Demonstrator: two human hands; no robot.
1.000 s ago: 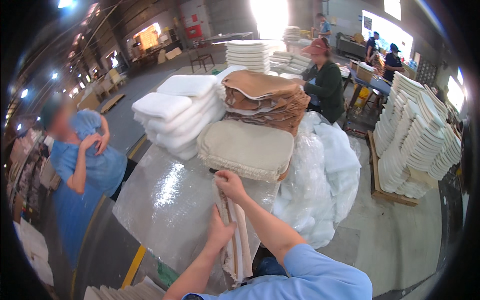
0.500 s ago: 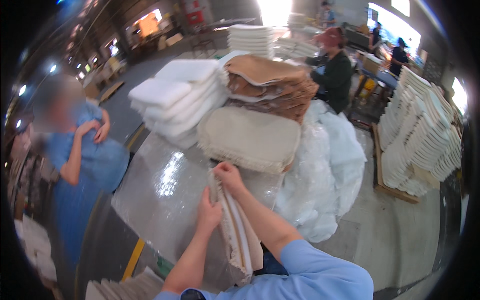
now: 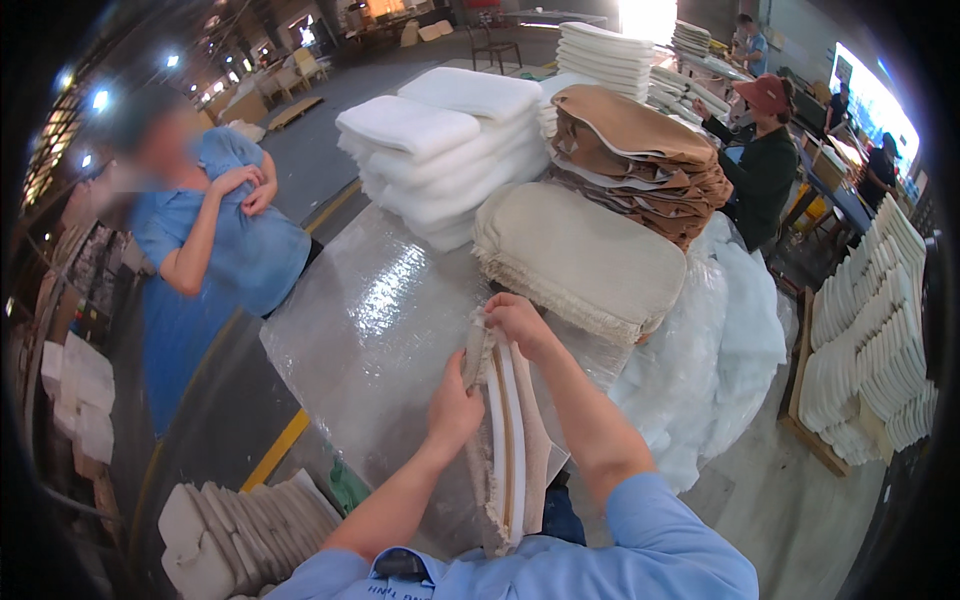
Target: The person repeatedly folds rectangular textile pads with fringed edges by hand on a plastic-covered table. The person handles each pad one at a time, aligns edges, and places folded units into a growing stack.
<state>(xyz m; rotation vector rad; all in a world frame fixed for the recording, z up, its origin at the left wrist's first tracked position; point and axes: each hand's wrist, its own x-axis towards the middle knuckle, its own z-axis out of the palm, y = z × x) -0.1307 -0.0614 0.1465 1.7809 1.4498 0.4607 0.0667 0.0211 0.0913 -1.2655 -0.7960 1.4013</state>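
left hand (image 3: 455, 405) comes up from lower left, elbow bent, forearm slanting inward, thumb pointing away from the body. it grips the left side of a beige fabric piece (image 3: 530, 425), thumb on the near face; the other fingertips are hidden, so can't tell how they lie. right hand (image 3: 520, 325) is farther out at the piece's far end, forearm angled in from lower right, wrist bent, thumb and fingers pinching the far tip. the piece is between the two forearms, long way toward the body, frayed edge to the left, white and tan strips along its length, near end by the blue shirt (image 3: 540, 575).

around: plastic-covered tabletop (image 3: 345, 335) under the hands. stack of beige fabric (image 3: 585, 250) just beyond the right hand, blocking the space straight ahead. brown stack (image 3: 640, 130) behind that, white padding stack (image 3: 440, 150) to its left. clear plastic bag (image 3: 690, 370) with white stuff inside crowds the right side. pile of pale pads (image 3: 250, 530) lower left, near the left elbow. co-worker in blue (image 3: 230, 230) at the left, forearms raised over the chest; person in a red cap (image 3: 765, 170) beyond the bag. pallet stack of white pads (image 3: 870, 340) far right.
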